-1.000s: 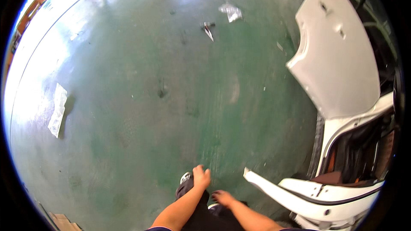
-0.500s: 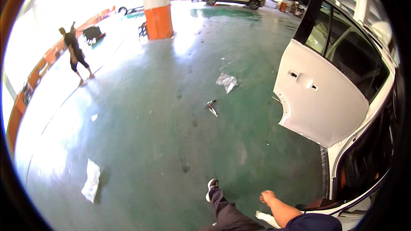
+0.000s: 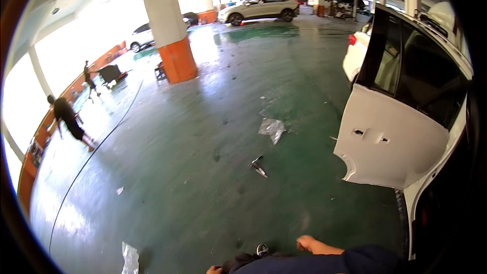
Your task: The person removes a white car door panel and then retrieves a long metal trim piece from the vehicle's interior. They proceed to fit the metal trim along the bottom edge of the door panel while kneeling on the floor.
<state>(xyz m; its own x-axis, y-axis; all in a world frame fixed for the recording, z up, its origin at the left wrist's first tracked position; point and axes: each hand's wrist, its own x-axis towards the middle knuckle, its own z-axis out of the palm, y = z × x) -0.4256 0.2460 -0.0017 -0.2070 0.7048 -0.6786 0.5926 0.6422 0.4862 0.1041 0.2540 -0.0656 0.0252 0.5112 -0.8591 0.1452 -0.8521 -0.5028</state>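
Observation:
My right hand [image 3: 306,243] hangs low over the floor with its fingers curled in, and nothing shows in it. Only a small part of my left hand [image 3: 215,270] shows at the lower edge, its fingers hidden. Nearest to my right hand, on the right, is an open white car door [image 3: 390,139] with two small handle openings and dark window glass. A tool with a dark head and a bright shaft [image 3: 258,166] lies on the green floor ahead. One of my shoes [image 3: 262,249] shows between the hands.
Clear plastic sheeting [image 3: 273,129] lies beyond the tool, and another piece [image 3: 130,259] lies at lower left. An orange-and-white pillar [image 3: 175,58] stands ahead. One person [image 3: 70,121] bends at left, with another person [image 3: 90,78] farther off. A light-coloured car [image 3: 259,10] stands at the back.
The view has tilted up, so the floor things and the door sit lower. Part of my left hand has come into view. A second person and a white car's rear now show.

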